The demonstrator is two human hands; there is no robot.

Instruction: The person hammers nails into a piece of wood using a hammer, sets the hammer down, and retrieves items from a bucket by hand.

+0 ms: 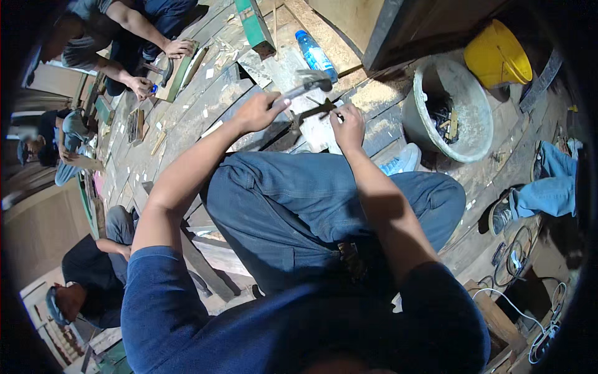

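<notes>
Fingers of the left hand (256, 112) wrap the hammer (305, 88), its head forward-right. Bodyward of that head, the right hand (349, 128) pinches an indistinct small piece (340, 117) by the right edge of the pale board (319, 133).

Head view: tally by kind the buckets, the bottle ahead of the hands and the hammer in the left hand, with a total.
Buckets: 2 (grey bucket, yellow bucket)
Bottle: 1
Hammer: 1
Total: 4

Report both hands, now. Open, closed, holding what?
Left hand: closed, holding a hammer.
Right hand: fingers closed together beside a dark piece; whether they grip it cannot be told.
</notes>
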